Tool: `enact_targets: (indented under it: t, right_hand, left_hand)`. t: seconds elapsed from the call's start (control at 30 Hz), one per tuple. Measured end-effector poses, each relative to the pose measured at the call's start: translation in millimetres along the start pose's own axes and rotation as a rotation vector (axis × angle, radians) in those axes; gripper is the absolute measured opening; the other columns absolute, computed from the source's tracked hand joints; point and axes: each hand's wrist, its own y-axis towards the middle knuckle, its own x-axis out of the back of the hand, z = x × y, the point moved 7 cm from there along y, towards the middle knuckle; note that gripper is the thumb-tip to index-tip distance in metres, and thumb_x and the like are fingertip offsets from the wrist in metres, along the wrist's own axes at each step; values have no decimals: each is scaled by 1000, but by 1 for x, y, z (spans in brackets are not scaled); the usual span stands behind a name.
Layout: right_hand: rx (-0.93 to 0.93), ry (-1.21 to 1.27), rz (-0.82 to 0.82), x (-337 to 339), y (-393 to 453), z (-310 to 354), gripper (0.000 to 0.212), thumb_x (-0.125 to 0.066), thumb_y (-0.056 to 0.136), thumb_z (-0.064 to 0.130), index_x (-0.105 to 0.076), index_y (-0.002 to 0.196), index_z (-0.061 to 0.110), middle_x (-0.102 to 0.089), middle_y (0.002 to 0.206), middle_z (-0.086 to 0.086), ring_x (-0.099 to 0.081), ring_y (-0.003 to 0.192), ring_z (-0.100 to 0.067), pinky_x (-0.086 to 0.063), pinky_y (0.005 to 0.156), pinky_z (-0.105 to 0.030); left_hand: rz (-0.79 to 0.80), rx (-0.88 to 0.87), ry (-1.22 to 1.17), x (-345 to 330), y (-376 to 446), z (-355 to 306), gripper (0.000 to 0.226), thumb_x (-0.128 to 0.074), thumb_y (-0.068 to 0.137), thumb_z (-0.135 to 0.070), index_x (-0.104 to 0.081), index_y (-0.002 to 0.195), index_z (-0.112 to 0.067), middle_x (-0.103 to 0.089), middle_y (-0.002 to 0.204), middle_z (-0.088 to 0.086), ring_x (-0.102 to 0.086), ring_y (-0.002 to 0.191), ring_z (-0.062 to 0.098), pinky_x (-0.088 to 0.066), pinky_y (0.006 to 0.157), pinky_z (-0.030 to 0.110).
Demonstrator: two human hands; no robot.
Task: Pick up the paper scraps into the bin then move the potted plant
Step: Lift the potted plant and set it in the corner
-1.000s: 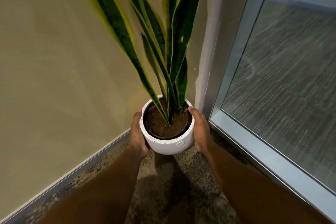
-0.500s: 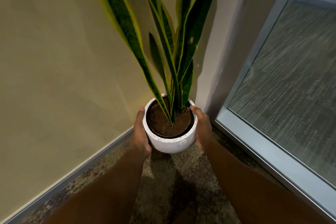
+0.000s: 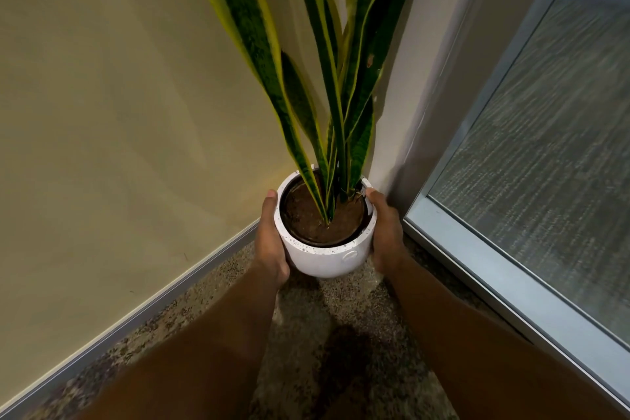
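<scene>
The potted plant [image 3: 325, 254] is a white speckled round pot filled with brown soil, and tall green leaves with yellow edges [image 3: 327, 85] rise out of the top of the view. It sits low in the corner where the wall meets the glass panel. My left hand [image 3: 271, 242] clasps the pot's left side. Against the pot's right side presses my right hand [image 3: 387, 232]. Whether the pot touches the carpet I cannot tell. No paper scraps or bin are in view.
A beige wall [image 3: 112, 112] with a metal baseboard [image 3: 143, 312] runs on the left. A metal-framed glass panel [image 3: 531, 164] stands on the right, its frame [image 3: 484, 274] close to my right hand. Speckled carpet [image 3: 334, 324] covers the floor.
Held in both hands, the pot has moved forward and deeper into the corner, closer to the wall and the glass frame. The leaves now stand nearer the wall.
</scene>
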Motion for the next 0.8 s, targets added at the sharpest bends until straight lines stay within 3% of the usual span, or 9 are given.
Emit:
enact_targets:
  t: [0.23, 0.33, 0.4, 0.53, 0.8]
  right_hand:
    - [-14, 36, 8, -3, 1, 3, 100, -77, 59, 58, -49, 139, 4, -61, 129, -24, -64, 116, -40, -50, 103, -55]
    - [-4, 17, 7, -2, 5, 5, 92, -75, 66, 55, -51, 138, 3, -62, 128, -24, -64, 115, -38, -50, 103, -54]
    - [0, 11, 7, -1, 8, 5, 81, -73, 75, 51, -52, 137, 3, -62, 129, -24, -64, 115, -38, -50, 104, -54]
    - [-8, 8, 6, -2, 10, 5, 86, -74, 69, 54, -54, 136, 5, -65, 126, -21, -67, 112, -36, -52, 102, -53]
    - [-18, 37, -9, 0, 15, 2, 74, -74, 78, 47, -55, 135, 4, -66, 125, -21, -67, 111, -36, -52, 101, -54]
  left_hand:
    - [-17, 0, 3, 0, 9, -2, 70, -43, 89, -72, -67, 128, -20, -67, 129, 12, -62, 122, 30, -38, 113, 49]
    - [-2, -7, -14, -2, 12, -2, 70, -42, 90, -71, -65, 130, -18, -65, 131, 13, -60, 124, 31, -35, 115, 50]
    - [4, -11, -20, -3, 13, -3, 71, -42, 91, -70, -64, 132, -18, -64, 132, 13, -59, 125, 31, -34, 116, 50]
    - [9, 1, -26, -5, 17, -4, 73, -41, 89, -72, -62, 134, -18, -63, 134, 14, -57, 127, 33, -33, 116, 52]
    - [14, -11, -12, -4, 22, -5, 71, -40, 90, -72, -64, 132, -19, -65, 131, 12, -61, 123, 30, -37, 113, 48]
